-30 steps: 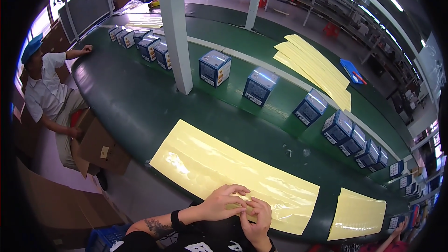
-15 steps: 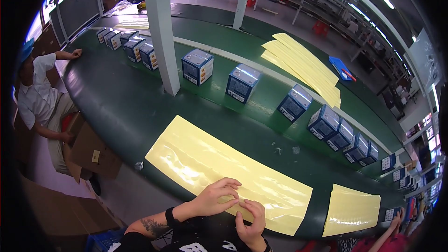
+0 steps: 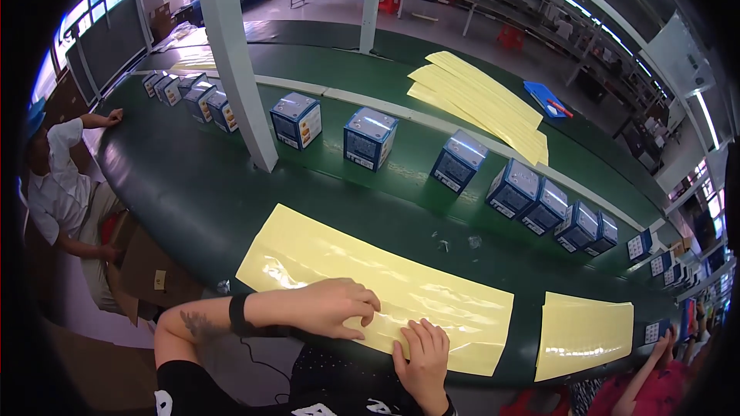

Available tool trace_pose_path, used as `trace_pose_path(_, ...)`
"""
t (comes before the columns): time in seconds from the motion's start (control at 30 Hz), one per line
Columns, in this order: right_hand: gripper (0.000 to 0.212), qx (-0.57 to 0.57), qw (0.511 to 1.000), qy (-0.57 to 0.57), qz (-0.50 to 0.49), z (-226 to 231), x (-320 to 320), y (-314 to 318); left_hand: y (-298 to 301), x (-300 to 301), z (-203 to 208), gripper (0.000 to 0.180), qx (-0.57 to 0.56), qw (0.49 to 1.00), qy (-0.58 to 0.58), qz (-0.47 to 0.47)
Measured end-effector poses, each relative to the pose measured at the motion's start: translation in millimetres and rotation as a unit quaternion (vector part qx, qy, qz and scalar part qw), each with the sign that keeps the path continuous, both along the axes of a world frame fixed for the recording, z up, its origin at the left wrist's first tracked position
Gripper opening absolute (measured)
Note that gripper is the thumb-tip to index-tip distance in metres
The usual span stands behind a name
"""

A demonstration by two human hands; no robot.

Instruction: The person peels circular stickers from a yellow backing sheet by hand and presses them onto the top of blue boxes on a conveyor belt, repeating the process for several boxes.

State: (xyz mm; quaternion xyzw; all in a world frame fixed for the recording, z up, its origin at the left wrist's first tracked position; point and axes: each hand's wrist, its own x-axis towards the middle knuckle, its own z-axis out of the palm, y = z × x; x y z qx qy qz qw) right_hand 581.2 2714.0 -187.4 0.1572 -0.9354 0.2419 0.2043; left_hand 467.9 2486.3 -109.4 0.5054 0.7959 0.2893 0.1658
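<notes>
A long yellow sheet with a glossy clear surface (image 3: 308,250) lies in front of me at the near edge of the dark green belt. My left hand (image 3: 327,308) rests over its near edge, fingers curled, with the thumb apart from them and nothing visible between. To the right, my right hand (image 3: 424,354) lies on the same sheet with its fingers stretched out and the thumb apart. Between the two hands a strip of the sheet shows.
Blue printed boxes (image 3: 370,139) stand in a row beyond the sheet. A yellow sheet stack (image 3: 586,335) lies at right, near another person's hand (image 3: 664,345). More yellow sheets (image 3: 478,104) and a blue tray (image 3: 544,98) lie behind. A white post (image 3: 235,62) rises left; a person sits there.
My hands have moved apart and lowered onto the sheet, the left shifting left and the right slightly right. The view has shifted a little; the boxes appear farther left.
</notes>
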Motion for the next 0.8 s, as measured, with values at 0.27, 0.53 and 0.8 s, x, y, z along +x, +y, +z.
trace_pose_path(0.27,0.024,-0.001,1.000,0.021,-0.016,-2.7,0.9,6.8,37.0,-141.6,46.9,0.020,-0.084,0.979,0.153,0.101)
trace_pose_path(0.53,0.022,-0.003,0.999,0.036,-0.002,-2.0,1.8,10.0,109.4,-231.5,27.9,0.019,-0.001,0.930,0.358,0.085)
trace_pose_path(0.8,0.017,-0.018,0.998,0.059,-0.015,-9.1,4.9,19.0,131.3,-249.4,21.6,0.016,-0.001,0.937,0.330,0.116)
